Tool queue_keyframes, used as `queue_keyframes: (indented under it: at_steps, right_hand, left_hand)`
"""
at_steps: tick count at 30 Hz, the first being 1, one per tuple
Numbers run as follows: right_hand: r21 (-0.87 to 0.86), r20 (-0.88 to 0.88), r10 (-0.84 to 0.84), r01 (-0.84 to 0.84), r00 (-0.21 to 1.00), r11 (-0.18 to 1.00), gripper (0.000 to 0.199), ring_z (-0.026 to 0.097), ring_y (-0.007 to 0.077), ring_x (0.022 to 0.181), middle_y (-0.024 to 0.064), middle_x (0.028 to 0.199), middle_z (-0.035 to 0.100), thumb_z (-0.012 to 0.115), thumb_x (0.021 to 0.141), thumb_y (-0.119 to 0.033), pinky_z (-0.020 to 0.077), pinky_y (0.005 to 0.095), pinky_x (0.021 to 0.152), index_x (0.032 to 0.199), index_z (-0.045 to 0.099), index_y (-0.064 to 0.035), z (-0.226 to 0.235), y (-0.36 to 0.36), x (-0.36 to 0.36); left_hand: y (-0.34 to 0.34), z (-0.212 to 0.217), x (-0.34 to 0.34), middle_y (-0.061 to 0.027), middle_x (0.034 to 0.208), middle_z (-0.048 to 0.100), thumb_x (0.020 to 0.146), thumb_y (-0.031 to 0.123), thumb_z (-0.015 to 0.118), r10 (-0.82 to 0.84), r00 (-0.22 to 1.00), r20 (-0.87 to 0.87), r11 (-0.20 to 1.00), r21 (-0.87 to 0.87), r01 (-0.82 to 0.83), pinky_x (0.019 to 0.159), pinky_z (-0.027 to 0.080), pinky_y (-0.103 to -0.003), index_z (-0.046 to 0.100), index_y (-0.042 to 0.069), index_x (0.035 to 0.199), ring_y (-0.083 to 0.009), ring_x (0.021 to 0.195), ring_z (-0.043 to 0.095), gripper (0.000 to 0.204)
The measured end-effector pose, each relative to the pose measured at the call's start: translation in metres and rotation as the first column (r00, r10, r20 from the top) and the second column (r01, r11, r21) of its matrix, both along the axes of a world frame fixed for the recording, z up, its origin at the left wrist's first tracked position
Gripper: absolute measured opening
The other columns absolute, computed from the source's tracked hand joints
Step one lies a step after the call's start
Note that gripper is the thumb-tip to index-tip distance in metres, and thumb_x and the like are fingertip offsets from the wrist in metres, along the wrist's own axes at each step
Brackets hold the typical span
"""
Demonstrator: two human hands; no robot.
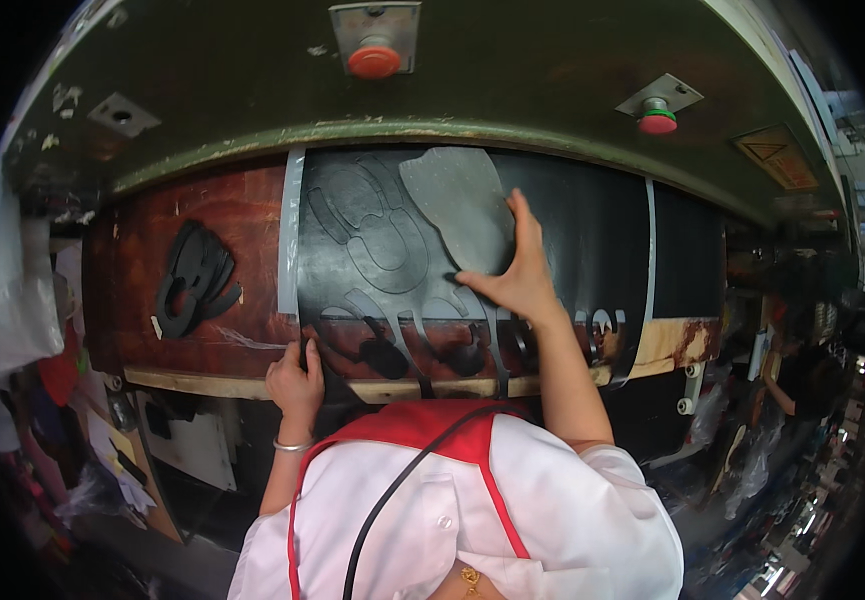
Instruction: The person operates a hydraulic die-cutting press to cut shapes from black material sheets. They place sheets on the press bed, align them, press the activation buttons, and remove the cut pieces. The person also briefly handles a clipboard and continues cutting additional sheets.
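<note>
A black sheet [583,240] lies on a reddish-brown board, and its cut-out near end hangs as thin strips over the front edge. My left hand [296,380] is closed at the sheet's near left corner, its fingers pinched on the edge. My right hand [523,275] curves round a flat grey plate [463,215] with a wavy outline, thumb at its near end and fingers along its right side. Left of the plate, curved cut outlines [388,250] mark the sheet. A pile of black cut pieces [193,280] rests on the board further left.
A green machine beam [513,60] spans the far side, bearing a red push button [375,62] and a second button with a green collar [658,120]. Pale strips [293,235] cross the work surface. A clear plastic bag [18,290] hangs at the far left.
</note>
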State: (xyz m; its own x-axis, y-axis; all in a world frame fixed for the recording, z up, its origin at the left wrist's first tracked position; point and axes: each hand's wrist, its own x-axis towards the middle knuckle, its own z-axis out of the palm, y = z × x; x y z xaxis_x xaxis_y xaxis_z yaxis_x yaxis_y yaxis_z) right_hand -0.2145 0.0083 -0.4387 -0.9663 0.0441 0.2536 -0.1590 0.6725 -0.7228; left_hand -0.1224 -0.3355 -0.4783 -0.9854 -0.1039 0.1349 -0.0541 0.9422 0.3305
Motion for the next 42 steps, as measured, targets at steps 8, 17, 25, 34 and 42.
queue_keyframes:
  at_steps: [8,17,25,34,42]
  right_hand:
    - [0.168,-0.518,-0.486,0.641,0.704,0.749,0.089,0.010,0.0523,0.137,0.0412,0.145,0.010,0.052,0.091,-0.043,0.0100,0.0540,0.112,0.143,0.007,0.0132,0.083,0.089,-0.114]
    - [0.043,-0.529,-0.512,0.624,0.677,0.780,0.105,0.004,0.0519,0.139,0.0382,0.148,-0.003,0.068,0.080,-0.046,0.0111,0.0545,0.112,0.143,0.008,0.0121,0.070,0.081,-0.126]
    - [-0.046,0.085,-0.890,0.894,0.447,0.445,0.064,0.063,0.0392,0.098,0.0282,0.104,0.062,0.068,0.081,-0.039,0.0497,0.0432,0.085,0.129,0.051,-0.0005,0.022,0.150,-0.006]
    - [-0.240,0.117,-0.800,0.798,0.589,0.553,0.034,0.066,0.0334,0.077,0.0192,0.080,0.067,0.063,0.088,-0.037,0.0500,0.0419,0.071,0.089,0.070,-0.0043,-0.030,0.167,0.042]
    - [-0.219,-0.257,-0.818,0.794,0.514,0.568,0.034,0.060,0.0306,0.092,0.0146,0.097,0.064,0.069,0.079,-0.010,0.0474,0.0389,0.084,0.111,0.061,-0.0022,0.002,0.143,0.061]
  left_hand:
    - [0.013,-0.009,-0.090,-0.0176,0.064,0.061,0.089,0.038,0.061,0.101,0.993,-0.063,0.993,0.071,-0.097,0.056,0.043,-0.047,0.066,0.007,0.079,-0.0373,0.061,0.058,0.033]
    - [0.001,-0.014,-0.178,-0.0202,0.079,0.066,0.095,0.036,0.049,0.052,0.998,-0.026,0.997,0.066,-0.050,0.065,0.048,-0.048,0.067,0.009,0.097,-0.0411,0.076,0.064,0.033]
    - [-0.033,-0.039,-0.173,-0.0160,0.083,0.070,0.092,0.045,0.055,0.006,0.963,-0.270,0.981,0.187,0.046,0.054,0.050,-0.044,0.071,0.009,0.101,-0.0360,0.068,0.065,0.040]
    - [-0.022,-0.022,-0.150,-0.0211,0.093,0.068,0.097,0.040,0.047,-0.024,0.991,-0.133,0.992,0.121,0.040,0.067,0.051,-0.045,0.067,-0.002,0.101,-0.0389,0.083,0.065,0.046]
    - [-0.015,-0.030,-0.048,-0.0246,0.092,0.065,0.098,0.033,0.045,0.042,0.999,0.025,0.969,0.244,-0.047,0.071,0.048,-0.044,0.063,0.000,0.105,-0.0399,0.081,0.063,0.038]
